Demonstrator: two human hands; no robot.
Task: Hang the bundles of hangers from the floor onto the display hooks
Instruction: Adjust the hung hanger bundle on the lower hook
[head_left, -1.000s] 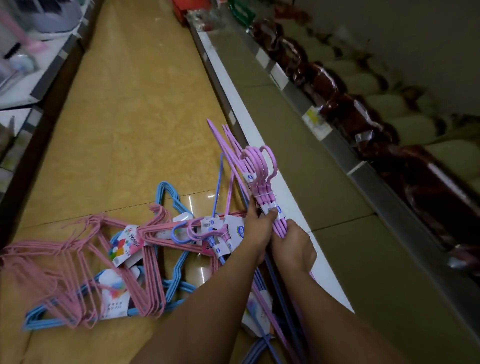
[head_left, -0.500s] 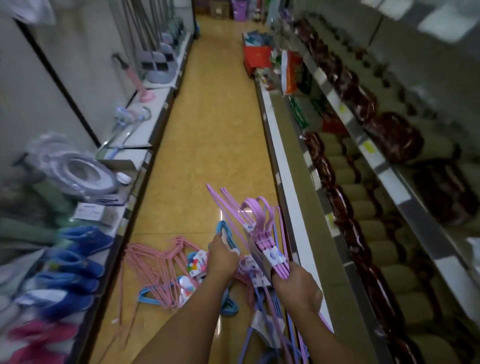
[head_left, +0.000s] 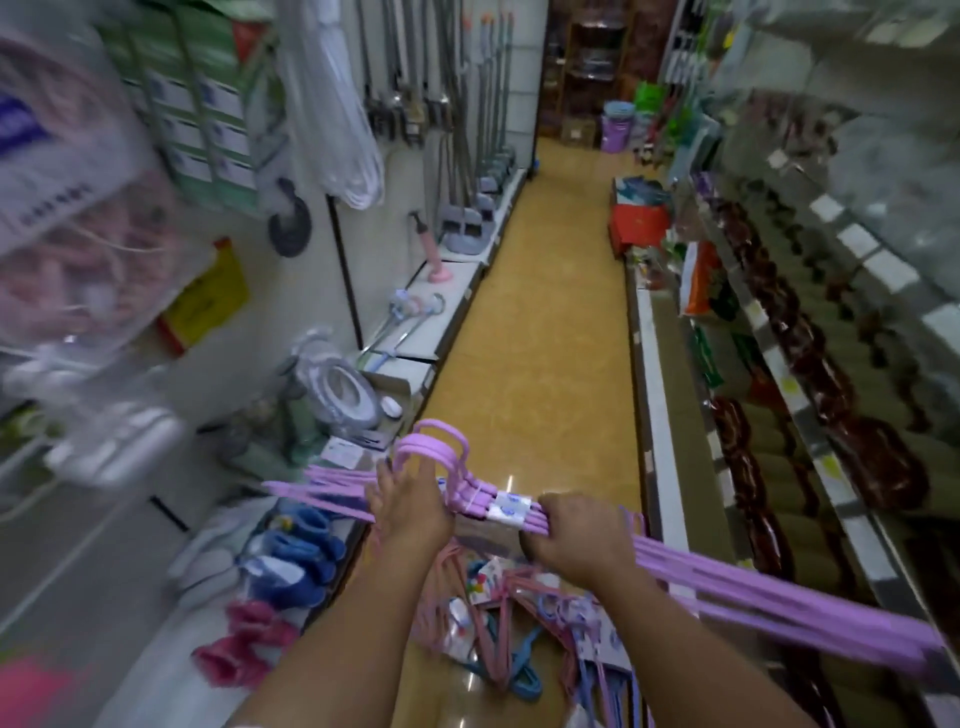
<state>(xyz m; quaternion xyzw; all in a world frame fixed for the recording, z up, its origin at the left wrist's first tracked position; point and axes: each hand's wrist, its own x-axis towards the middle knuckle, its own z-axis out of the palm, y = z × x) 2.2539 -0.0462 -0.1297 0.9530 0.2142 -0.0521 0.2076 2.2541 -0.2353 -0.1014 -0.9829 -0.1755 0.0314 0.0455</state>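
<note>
Head view: a bundle of lilac plastic hangers (head_left: 511, 506) is held up level across the lower middle of the frame, above the yellow floor (head_left: 540, 364) of a shop aisle. The hangers lie stacked flat against one another. Their rounded hooks (head_left: 431, 449) point to the left of centre, and their long arms run off to the lower right, blurred at the edge. Another set of arms juts out to the left. A white band with blue print (head_left: 510, 506) wraps the necks and keeps the bundle together.

The right hand (head_left: 584, 538) is clenched round the bundle just right of the white band, knuckles up. The left hand (head_left: 410, 512) lies at the hook end with its fingers (head_left: 383, 480) stretched fairly straight over the hooks. Whether the thumb curls under the bundle cannot be told.

Below the hands, at the bottom centre of the frame, more bundles of hangers (head_left: 498, 623) lie in a heap on the floor. They are pink, blue and lilac wire shapes with printed card labels, tangled over each other.

On the left side, low shelves carry blue slippers (head_left: 293, 551) and pink slippers (head_left: 244, 644), with a toilet seat (head_left: 343, 395) further up. Mops and brooms (head_left: 467, 156) hang along the left wall in the upper middle. On the right, tiered shelves hold dark brown packaged goods (head_left: 872, 457).
</note>
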